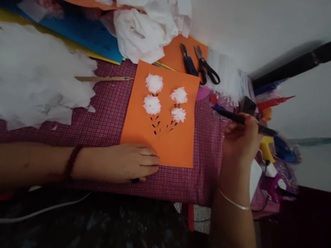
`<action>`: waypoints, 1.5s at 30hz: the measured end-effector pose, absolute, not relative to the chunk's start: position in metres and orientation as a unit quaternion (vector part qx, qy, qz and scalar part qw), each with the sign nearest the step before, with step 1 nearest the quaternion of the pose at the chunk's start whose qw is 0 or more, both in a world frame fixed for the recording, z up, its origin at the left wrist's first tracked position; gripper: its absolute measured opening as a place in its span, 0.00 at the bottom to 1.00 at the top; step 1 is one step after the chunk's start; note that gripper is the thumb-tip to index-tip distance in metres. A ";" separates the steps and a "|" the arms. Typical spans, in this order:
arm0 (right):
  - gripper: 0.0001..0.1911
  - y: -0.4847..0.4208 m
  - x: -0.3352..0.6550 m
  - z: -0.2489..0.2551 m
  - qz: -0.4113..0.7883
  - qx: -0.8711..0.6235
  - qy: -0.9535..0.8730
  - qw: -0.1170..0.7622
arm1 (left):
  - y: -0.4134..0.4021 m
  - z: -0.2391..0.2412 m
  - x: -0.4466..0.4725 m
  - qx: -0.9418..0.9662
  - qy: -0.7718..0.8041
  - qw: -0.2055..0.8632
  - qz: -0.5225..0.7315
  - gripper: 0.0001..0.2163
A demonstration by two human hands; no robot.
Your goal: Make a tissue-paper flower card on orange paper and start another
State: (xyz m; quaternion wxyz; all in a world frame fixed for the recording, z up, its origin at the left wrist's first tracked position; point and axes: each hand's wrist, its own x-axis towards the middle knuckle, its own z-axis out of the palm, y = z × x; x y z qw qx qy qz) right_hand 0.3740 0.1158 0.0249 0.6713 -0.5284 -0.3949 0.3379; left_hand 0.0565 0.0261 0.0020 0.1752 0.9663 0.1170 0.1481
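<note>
An orange sheet of paper [136,119] lies on the checked cloth in front of me. Several white tissue-paper flowers [152,104] sit on its upper half, with thin stems and small dark blue leaf marks [155,132] below them. Flat on the sheet's lower left edge rests my left hand [130,162], its fingers stretched out. To the right of the sheet, raised off the paper, my right hand [244,140] is closed around a dark pen-like stick with a blue tip [230,115]. That tip points left towards the sheet without touching it.
Two pairs of scissors [207,66] lie behind the sheet. At left spreads a pile of white tissue paper [32,79], with a wooden stick [104,78] beside it. Crumpled white tissue [144,34] is at the back. A yellow glue gun [266,148] stands at right.
</note>
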 end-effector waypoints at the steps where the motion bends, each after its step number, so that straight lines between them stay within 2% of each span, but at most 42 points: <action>1: 0.07 0.101 0.361 0.028 0.371 -0.521 -0.422 0.642 | 0.026 0.003 0.056 0.966 0.118 0.174 0.152 0.13; 4: 0.07 0.063 0.323 0.023 0.443 -0.526 -0.458 0.563 | 0.022 0.005 0.056 0.965 0.124 0.168 0.159 0.14; 8: 0.08 0.042 0.301 0.001 0.450 -0.543 -0.476 0.525 | 0.014 0.005 0.055 0.969 0.131 0.141 0.157 0.16; 16: 0.07 0.033 0.307 -0.003 0.422 -0.562 -0.448 0.553 | 0.013 0.003 0.054 0.970 0.124 0.146 0.149 0.16; 23: 0.10 0.006 0.298 -0.002 0.402 -0.601 -0.431 0.539 | 0.016 -0.004 0.055 0.968 0.118 0.156 0.156 0.17; 37: 0.08 0.004 0.292 -0.005 0.363 -0.611 -0.464 0.528 | 0.016 -0.004 0.056 0.965 0.127 0.181 0.139 0.17; 42: 0.10 0.003 0.290 -0.003 0.388 -0.611 -0.464 0.511 | 0.016 -0.006 0.055 0.969 0.120 0.170 0.132 0.18; 45: 0.11 0.005 0.293 -0.005 0.403 -0.602 -0.419 0.548 | 0.016 -0.007 0.054 0.970 0.124 0.162 0.130 0.17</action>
